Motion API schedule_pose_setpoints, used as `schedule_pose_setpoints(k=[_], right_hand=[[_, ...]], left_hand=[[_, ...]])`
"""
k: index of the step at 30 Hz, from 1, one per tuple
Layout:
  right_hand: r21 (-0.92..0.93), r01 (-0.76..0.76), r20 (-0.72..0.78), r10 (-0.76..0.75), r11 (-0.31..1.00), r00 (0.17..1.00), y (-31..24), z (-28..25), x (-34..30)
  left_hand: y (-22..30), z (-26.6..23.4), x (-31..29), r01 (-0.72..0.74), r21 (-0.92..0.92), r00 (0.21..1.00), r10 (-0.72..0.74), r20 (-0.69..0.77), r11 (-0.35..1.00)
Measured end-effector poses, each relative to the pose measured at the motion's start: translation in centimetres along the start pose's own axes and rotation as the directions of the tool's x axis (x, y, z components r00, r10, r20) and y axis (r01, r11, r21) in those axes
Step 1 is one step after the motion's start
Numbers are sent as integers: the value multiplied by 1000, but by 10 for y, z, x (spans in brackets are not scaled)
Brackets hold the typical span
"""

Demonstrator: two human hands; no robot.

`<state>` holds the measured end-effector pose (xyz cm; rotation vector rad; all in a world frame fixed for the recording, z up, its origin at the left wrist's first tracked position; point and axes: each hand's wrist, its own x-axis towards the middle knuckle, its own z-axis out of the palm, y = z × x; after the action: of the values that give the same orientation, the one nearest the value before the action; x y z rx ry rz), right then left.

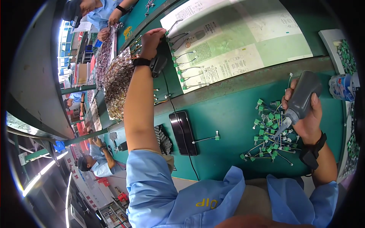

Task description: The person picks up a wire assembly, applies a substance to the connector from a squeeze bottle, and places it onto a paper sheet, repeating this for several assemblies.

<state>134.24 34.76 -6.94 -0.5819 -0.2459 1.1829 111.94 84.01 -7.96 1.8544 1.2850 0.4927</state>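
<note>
My left hand [153, 40] reaches out to the far end of a row of small green connectors with wires. Its fingertips are pinched together at the last green connector [167, 33], which they partly hide. Other wired connectors [182, 79] line the near-left edge of a printed sheet [243, 38]. In my right hand [310, 121] is a dark grey squeeze bottle [306, 93], tilted with its pale nozzle pointing down and left. Below the nozzle a loose heap of green wired connectors [272, 123] lies on the green tabletop. A thin wire with a white end [291, 75] sticks up beside the right fingers.
A black phone [183, 133] lies mid-table, a cable across it, with a single wired connector [217, 135] beside it. A bundle of wires [119, 83] sits left of my forearm. Connector trays [327, 38] and a plastic bottle [338, 87] stand right. Co-workers [100, 15] sit along the left.
</note>
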Motion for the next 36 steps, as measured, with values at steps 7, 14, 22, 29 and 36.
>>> schedule_pose_setpoints(k=[7,14,22,29,36], right_hand=[[-32,7,22,-6,999,1000,1,-1,-1],[-39,15,-15,-15,999,1000,-3,1,-5],[124,-63,-52,69,990,996,-8,-8,-6],[105,-108,99,98,989,990,-10,-13,1],[78,-83,247,61,993,967,-8,-13,-2]], left_hand=[[-3,4,2,-35,-56,997,31,-74,998],[-13,0,1,-6,-57,1000,5,-28,998],[72,15,-87,-368,62,930,365,42,928],[137,58,-309,-688,284,621,338,707,668],[81,66,-400,-345,514,894,107,435,785]])
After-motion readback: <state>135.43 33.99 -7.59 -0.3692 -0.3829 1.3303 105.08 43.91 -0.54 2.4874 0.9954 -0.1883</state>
